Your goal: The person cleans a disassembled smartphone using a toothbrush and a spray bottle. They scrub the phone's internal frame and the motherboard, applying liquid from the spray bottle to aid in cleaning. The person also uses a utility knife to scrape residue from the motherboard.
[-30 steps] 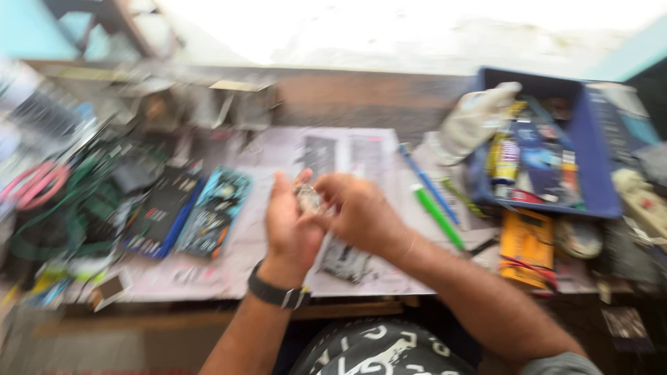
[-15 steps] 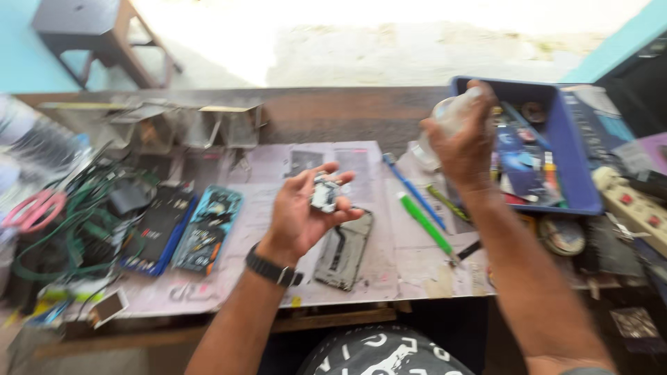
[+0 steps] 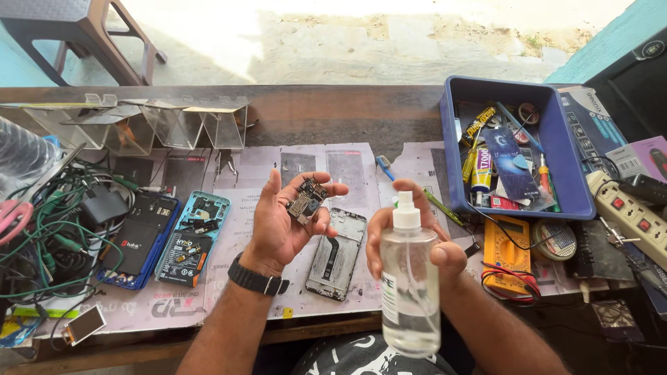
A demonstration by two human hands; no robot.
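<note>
My left hand (image 3: pixel 281 222), palm up with a black watch on the wrist, holds a small phone circuit board (image 3: pixel 306 200) between the fingers. My right hand (image 3: pixel 410 239) grips a clear spray bottle (image 3: pixel 410 288) with a white nozzle, held upright close to me, just right of the board. Below and between the hands an open silver phone frame (image 3: pixel 338 253) lies on the paper mat (image 3: pixel 236 208).
A blue tray (image 3: pixel 566 160) of tubes and tools stands at the right, with a yellow multimeter (image 3: pixel 509 253) and white power strip (image 3: pixel 629 215) near it. Two opened phones (image 3: pixel 170 236), tangled green cables (image 3: pixel 48 243) and clear plastic stands (image 3: pixel 139 121) fill the left.
My right hand left the blue tray and came back toward me holding the spray bottle. My left hand stayed over the mat with the circuit board.
</note>
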